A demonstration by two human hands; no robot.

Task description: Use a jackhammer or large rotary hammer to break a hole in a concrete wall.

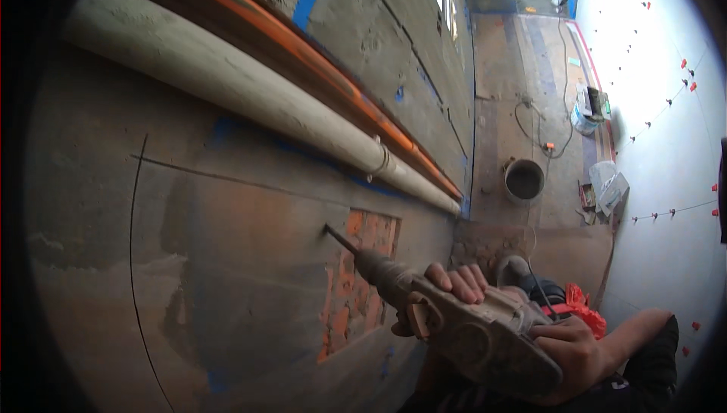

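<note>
A dusty rotary hammer drill (pixel 477 337) slants across the lower middle, its bit (pixel 341 239) aimed up and left at the grey plastered wall (pixel 250 276). The bit's tip meets the wall, or is very close to it, just left of a patch of bared orange brick (pixel 371 250). My left hand (pixel 458 283) grips the drill's front body, its fingers curled over the far side; its palm is hidden. Closed around the rear handle is my right hand (pixel 568 345), its forearm coming in from the right. Black lines (pixel 135 216) are drawn on the wall.
A pale pipe (pixel 250 91) and an orange pipe (pixel 341 83) run along the wall's top. Beyond, a bucket (pixel 524 179), a cable (pixel 564 72), a paint pail (pixel 585 119) and plastic bags (pixel 606 186) lie on the covered floor. White tiles with red clips (pixel 655 216) stand right.
</note>
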